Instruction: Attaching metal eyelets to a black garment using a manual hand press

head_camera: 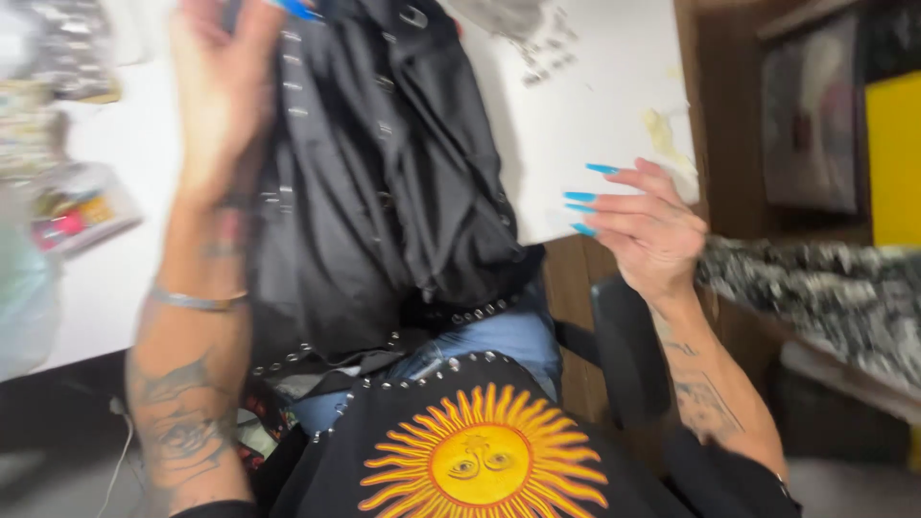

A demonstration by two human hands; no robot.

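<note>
White tabletop filled the upper half of the view, a wooden cabinet edge to its right and dark shelving beyond at 2 o'clock. Blurred packets lay along the tabletop's left side at 9 o'clock, too smeared to count. A speckled grey cloth draped a ledge at 3 o'clock.

One black garment, strapped and set with metal buckles and studs, hung from the tabletop's near edge down toward the person's lap, bunched and folded on itself. Left hand sat at 11 o'clock, pressed flat against the garment's upper left side; its grip looked loose, fingers spread on the cloth, though motion blur hid whether any fold was pinched. Right hand hovered at 3 o'clock, clear of the garment, just beside the tabletop's corner, fingers half curled and holding nothing; long blue nails showed.

Progress, as a judgement: the garment looked mid-handling, only partly up on the tabletop, not spread or smoothed, with the lower part hanging loose.

Counts: two hands, one black garment, one bracelet on the left wrist, one sun emblem on dark clothing at 6 o'clock, one strip of blue denim above it.
</note>
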